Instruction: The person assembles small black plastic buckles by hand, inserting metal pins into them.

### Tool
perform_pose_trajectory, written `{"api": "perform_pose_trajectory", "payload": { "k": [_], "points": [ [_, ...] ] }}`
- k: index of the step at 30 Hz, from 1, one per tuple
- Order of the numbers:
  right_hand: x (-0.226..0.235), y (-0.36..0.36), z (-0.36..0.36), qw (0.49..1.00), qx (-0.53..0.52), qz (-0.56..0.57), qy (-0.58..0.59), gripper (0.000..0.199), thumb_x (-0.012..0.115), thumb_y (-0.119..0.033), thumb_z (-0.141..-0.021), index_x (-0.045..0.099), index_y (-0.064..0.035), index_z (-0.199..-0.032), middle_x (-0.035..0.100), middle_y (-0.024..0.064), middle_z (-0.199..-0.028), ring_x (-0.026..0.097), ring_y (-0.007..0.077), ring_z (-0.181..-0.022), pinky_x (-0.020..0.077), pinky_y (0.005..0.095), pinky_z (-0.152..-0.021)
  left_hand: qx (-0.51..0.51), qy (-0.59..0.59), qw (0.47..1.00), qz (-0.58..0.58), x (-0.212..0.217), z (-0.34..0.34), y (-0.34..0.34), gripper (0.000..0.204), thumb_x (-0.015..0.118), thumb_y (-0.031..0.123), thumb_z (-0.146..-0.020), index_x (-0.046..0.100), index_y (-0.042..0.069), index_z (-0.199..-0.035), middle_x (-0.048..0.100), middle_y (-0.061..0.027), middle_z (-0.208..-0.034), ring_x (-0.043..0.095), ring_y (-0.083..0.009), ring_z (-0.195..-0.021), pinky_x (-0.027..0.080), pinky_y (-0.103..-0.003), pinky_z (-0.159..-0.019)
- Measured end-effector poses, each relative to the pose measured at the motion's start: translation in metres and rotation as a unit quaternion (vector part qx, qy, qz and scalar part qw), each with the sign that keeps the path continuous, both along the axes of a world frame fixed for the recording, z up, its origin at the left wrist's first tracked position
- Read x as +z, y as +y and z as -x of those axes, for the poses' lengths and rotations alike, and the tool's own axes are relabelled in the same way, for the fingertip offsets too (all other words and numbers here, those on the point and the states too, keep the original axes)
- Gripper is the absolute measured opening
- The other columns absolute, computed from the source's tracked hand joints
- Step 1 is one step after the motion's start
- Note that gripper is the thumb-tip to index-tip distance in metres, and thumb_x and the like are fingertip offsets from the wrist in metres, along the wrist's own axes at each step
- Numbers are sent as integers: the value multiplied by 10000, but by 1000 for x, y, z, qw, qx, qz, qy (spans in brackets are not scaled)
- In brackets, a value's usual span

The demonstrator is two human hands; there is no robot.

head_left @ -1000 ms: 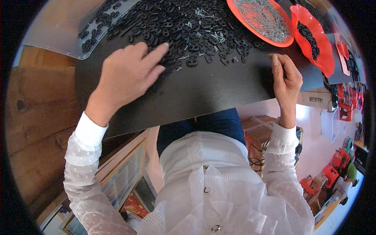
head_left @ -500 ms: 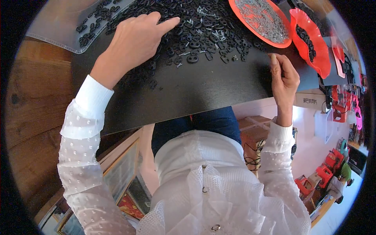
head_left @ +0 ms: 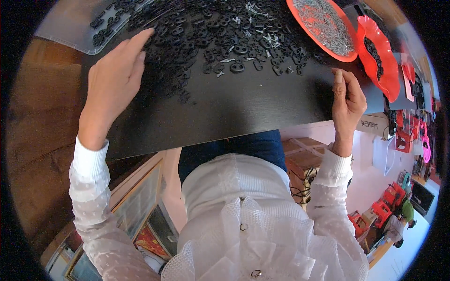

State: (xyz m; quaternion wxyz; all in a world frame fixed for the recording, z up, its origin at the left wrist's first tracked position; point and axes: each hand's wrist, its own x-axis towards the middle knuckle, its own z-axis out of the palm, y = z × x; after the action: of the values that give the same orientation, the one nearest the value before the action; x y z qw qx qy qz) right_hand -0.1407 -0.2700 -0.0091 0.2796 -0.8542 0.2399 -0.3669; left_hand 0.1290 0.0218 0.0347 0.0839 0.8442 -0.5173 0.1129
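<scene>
The heap of small black parts (head_left: 201, 33) runs off the top edge – single pieces blur together. The right hand (head_left: 348, 100) is curled, its fingertips' contents too small to tell. The clear tray (head_left: 70, 33) is cut off at the rim.

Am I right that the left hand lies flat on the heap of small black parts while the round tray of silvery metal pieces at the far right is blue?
Not quite: the head view shows that the tray of silvery pieces is red-orange, not blue. The left hand does lie flat at the edge of the heap of black parts.
</scene>
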Motion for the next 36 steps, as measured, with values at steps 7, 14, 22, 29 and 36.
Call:
{"api": "perform_pose_trajectory", "payload": {
  "k": [7,14,22,29,36],
  "points": [
    [1,1,0,1000,4,22,4,130,587,-96,-915,621,29,-928,557,36,-734,489,74,-667,411,222,-616,201,102,959,-171,19,25,35,378,543,197,-890,484,54,-1235,648,-236,-927,631,-406,-837,494,-494,-699],
    [-1,-1,2,1000,17,15,7,136,580,-90,-917,621,38,-937,572,42,-757,493,74,-679,410,220,-623,104,131,982,-85,1,27,9,319,553,196,-883,485,53,-1160,648,-219,-928,627,-407,-832,484,-498,-683],
    [-2,-2,2,1000,7,7,18,123,580,-72,-913,630,36,-944,589,42,-767,517,74,-689,423,213,-628,-8,125,992,20,-13,14,-22,304,546,173,-885,498,73,-1168,655,-187,-949,629,-391,-832,501,-479,-678],
    [-2,1,-2,999,5,30,19,123,583,-79,-913,633,30,-939,583,37,-753,512,72,-680,425,217,-625,-32,57,998,2,-25,4,-44,361,536,192,-902,497,123,-1254,651,-156,-999,630,-360,-884,511,-450,-724],
    [-4,-2,1,999,-1,33,29,125,588,-90,-911,630,25,-934,573,49,-741,507,77,-666,426,229,-616,-28,48,998,-22,-17,3,-32,442,526,108,-877,486,187,-1311,634,-141,-1043,615,-359,-911,512,-425,-740]
  ]
}}
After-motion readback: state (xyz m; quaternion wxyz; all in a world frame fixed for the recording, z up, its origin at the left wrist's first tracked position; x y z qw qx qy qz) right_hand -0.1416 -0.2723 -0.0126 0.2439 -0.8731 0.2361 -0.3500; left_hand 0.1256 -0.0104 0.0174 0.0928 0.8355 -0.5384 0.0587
